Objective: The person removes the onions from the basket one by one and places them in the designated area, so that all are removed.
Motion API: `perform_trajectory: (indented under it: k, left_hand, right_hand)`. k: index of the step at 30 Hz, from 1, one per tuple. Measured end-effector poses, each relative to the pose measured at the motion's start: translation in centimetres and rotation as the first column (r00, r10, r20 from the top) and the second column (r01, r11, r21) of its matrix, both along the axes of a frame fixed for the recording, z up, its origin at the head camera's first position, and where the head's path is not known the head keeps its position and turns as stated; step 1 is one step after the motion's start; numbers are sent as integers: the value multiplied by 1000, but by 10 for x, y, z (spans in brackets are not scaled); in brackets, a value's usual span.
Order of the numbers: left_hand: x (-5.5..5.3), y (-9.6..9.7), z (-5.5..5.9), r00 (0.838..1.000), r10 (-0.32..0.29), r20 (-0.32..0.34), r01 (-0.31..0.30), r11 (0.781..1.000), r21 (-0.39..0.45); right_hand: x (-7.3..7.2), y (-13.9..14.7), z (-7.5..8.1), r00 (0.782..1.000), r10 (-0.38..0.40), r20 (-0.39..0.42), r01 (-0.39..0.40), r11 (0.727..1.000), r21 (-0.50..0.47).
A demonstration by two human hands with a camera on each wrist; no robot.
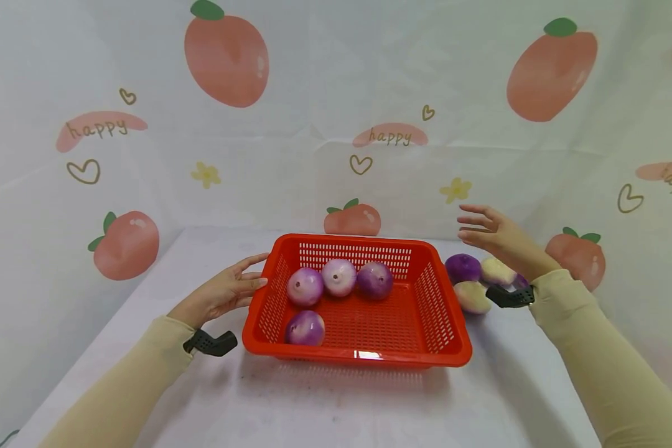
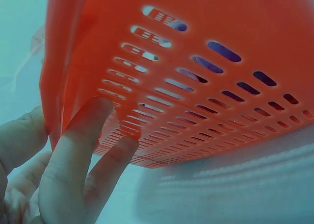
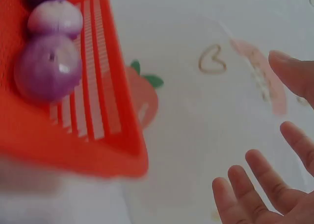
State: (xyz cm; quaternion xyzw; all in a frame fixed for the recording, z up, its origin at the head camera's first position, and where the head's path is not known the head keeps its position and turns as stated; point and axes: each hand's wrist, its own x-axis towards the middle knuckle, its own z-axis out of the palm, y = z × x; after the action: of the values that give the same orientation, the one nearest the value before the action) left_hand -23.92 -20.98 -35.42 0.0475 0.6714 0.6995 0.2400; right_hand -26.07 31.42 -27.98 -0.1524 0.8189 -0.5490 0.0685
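Note:
A red plastic basket (image 1: 358,358) with slotted walls stands on the white table. In it lie several purple-and-white onions, one of them an onion (image 1: 305,328) at the front left corner. My left hand (image 1: 224,292) is at the basket's left side. Its fingertips touch the rim and the outer wall, as the left wrist view shows; no finger is seen inside the basket. To the right, my right hand (image 1: 495,233) hovers in the air with loosely spread fingers, holding nothing. The right wrist view shows this hand (image 3: 274,185) apart from the basket.
Right of the basket, behind and below my right forearm, sit several more vegetables: a dark purple one (image 1: 463,268), a pale one (image 1: 472,297) and another pale one (image 1: 498,271). A white cloth (image 1: 291,168) printed with fruit and "happy" hangs behind the table.

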Motion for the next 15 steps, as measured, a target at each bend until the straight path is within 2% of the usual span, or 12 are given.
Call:
perform_trajectory:
  k: [3,6,10,15]
  left_hand:
    - [0,-1,-1,1000,1,1,-1,1000,0]
    - [0,-1,-1,1000,2,0,-2,1000,-2]
    - [0,-1,0,1000,3,1,-3,1000,1]
    - [1,0,2,1000,10,12,-10,1000,-4]
  right_hand:
    - [-3,-26,5,999,38,-11,-38,999,-34]
    - [-6,-49,3,998,68,-6,-68,995,-67]
    - [-11,-72,-10,993,112,25,-109,989,-102]
    - [-17,-93,-31,986,148,75,-145,989,-39]
